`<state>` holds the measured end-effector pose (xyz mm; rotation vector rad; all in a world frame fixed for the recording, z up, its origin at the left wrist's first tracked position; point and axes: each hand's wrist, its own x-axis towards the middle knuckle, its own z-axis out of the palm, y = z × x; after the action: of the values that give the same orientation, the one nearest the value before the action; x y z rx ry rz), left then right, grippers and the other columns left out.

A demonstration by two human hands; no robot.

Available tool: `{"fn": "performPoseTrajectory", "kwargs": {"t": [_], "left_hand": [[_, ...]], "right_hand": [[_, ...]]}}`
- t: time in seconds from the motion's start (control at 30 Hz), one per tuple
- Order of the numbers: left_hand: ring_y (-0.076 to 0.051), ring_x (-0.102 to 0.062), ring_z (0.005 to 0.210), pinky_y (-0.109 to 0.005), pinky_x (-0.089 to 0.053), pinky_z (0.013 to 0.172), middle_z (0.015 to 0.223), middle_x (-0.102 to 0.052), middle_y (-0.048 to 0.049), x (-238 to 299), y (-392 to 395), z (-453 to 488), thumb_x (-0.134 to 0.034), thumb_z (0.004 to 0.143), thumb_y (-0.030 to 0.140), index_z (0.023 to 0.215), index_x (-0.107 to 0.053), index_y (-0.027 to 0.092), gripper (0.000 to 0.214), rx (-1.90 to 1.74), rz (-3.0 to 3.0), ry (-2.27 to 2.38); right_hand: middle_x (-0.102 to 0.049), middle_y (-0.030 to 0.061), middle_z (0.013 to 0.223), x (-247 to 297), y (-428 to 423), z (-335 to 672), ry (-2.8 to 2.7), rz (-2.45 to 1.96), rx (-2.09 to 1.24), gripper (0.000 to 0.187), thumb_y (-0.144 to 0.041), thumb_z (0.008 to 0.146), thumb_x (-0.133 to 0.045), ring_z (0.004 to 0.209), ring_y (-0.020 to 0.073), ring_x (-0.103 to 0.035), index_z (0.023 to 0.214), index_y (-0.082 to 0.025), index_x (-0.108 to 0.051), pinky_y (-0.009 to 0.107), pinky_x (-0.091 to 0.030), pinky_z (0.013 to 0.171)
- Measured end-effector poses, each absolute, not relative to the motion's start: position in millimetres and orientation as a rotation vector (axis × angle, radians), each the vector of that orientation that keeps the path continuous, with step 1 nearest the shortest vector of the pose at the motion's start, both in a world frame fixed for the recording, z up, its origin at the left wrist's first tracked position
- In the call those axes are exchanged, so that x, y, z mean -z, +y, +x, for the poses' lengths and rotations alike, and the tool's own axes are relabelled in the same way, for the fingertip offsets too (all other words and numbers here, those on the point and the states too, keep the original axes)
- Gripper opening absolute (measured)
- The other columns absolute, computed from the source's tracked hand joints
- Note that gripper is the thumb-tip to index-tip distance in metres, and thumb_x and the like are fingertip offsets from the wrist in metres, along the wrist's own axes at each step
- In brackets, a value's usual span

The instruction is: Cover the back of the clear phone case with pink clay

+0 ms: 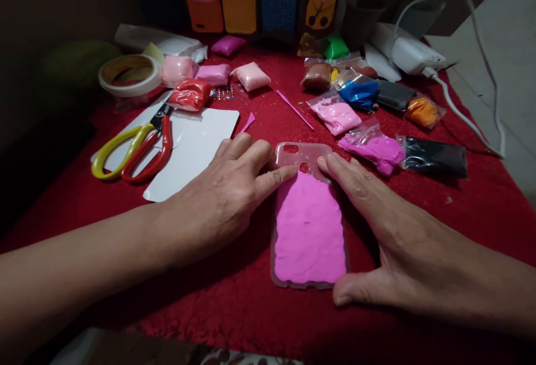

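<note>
A clear phone case [288, 158] lies flat on the red cloth, in front of me. Pink clay [310, 231] covers most of its back, leaving the top strip with the camera cutouts bare. My left hand [228, 192] is at the upper left edge, fingers curled and thumb pressed at the clay's top edge; its fingertips are hidden. Along the right side, my right hand [385, 231] braces the case, fingers at the top right corner and thumb at the bottom right corner.
Scissors [146, 147] lie on a white sheet [201, 147] at left, near a tape roll [129, 72]. Several clay packets, including a black one [435, 157], are spread behind and to the right. A thin pink tool [295, 109] lies beyond the case. A white cable [481, 58] loops at right.
</note>
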<state>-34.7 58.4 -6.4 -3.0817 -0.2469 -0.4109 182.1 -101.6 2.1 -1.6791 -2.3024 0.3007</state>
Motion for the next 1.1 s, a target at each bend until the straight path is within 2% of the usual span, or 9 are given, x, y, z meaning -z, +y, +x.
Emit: {"fn": "performPoseTrajectory", "kwargs": {"t": [0.2,0.37,0.53,0.73,0.9,1.03,1.1], "left_hand": [[-0.026,-0.045,0.094,-0.044,-0.043,0.079,0.105,-0.056,-0.0109,7.2,57.3,-35.0,-0.045,0.089,0.0,0.141,-0.05,0.019,0.055,0.525,-3.102,-0.262],[-0.026,-0.046,0.092,-0.045,-0.044,0.08,0.104,-0.057,-0.0116,4.4,52.1,-34.3,-0.04,0.098,0.012,0.135,-0.055,0.017,0.041,0.495,-3.117,-0.218],[-0.028,-0.048,0.093,-0.049,-0.045,0.084,0.105,-0.058,-0.0137,5.3,54.2,-32.0,-0.039,0.097,0.014,0.133,-0.056,0.013,0.04,0.449,-3.083,-0.19],[-0.024,-0.047,0.091,-0.043,-0.046,0.08,0.1,-0.055,-0.008,4.3,57.7,-38.0,-0.045,0.088,0.0,0.14,-0.05,0.024,0.057,0.552,-3.056,-0.254],[-0.024,-0.044,0.088,-0.041,-0.043,0.075,0.099,-0.053,-0.0081,2.6,52.1,-42.5,-0.044,0.092,0.005,0.136,-0.052,0.021,0.047,0.568,-3.115,-0.144],[-0.026,-0.047,0.089,-0.045,-0.043,0.078,0.101,-0.056,-0.0103,1.4,47.4,-42.4,-0.041,0.096,0.014,0.132,-0.055,0.018,0.039,0.466,-3.141,-0.085],[-0.025,-0.048,0.09,-0.044,-0.044,0.079,0.101,-0.057,-0.01,0.4,45.9,-41.4,-0.041,0.097,0.014,0.132,-0.055,0.019,0.038,0.471,-3.152,-0.099]], "right_hand": [[-0.02,0.0189,0.166,-2.3,-102.4,181.8,-2.287,-1.694,-0.323,0.124,-0.062,0.069,-0.078,0.151,0.0366,-0.022,0.159,-0.007,-0.011,0.054,-0.031,0.116],[-0.019,0.019,0.166,-2.8,-101.8,181.1,-2.285,-1.69,-0.324,0.124,-0.06,0.069,-0.078,0.151,0.0355,-0.021,0.159,-0.008,-0.01,0.054,-0.031,0.116],[-0.018,0.0193,0.166,-2.7,-101.6,180.4,-2.283,-1.689,-0.343,0.124,-0.059,0.07,-0.078,0.151,0.0376,-0.02,0.16,-0.011,-0.006,0.057,-0.033,0.116],[-0.015,0.0153,0.168,-1.8,-102.5,182.5,-2.282,-1.702,-0.363,0.122,-0.061,0.073,-0.075,0.152,0.0351,-0.017,0.16,-0.013,-0.005,0.055,-0.03,0.117],[-0.016,0.0177,0.167,-1.7,-101.1,182.5,-2.289,-1.689,-0.319,0.123,-0.062,0.072,-0.075,0.151,0.0365,-0.019,0.16,-0.009,-0.007,0.055,-0.031,0.116],[-0.016,0.0159,0.167,-2.0,-100.7,181.9,-2.303,-1.688,-0.306,0.122,-0.062,0.073,-0.075,0.152,0.0345,-0.019,0.159,-0.009,-0.008,0.052,-0.031,0.117],[-0.017,0.0153,0.167,-2.1,-101.4,182.2,-2.305,-1.684,-0.304,0.121,-0.062,0.073,-0.074,0.152,0.034,-0.019,0.159,-0.009,-0.009,0.051,-0.031,0.116]]}}
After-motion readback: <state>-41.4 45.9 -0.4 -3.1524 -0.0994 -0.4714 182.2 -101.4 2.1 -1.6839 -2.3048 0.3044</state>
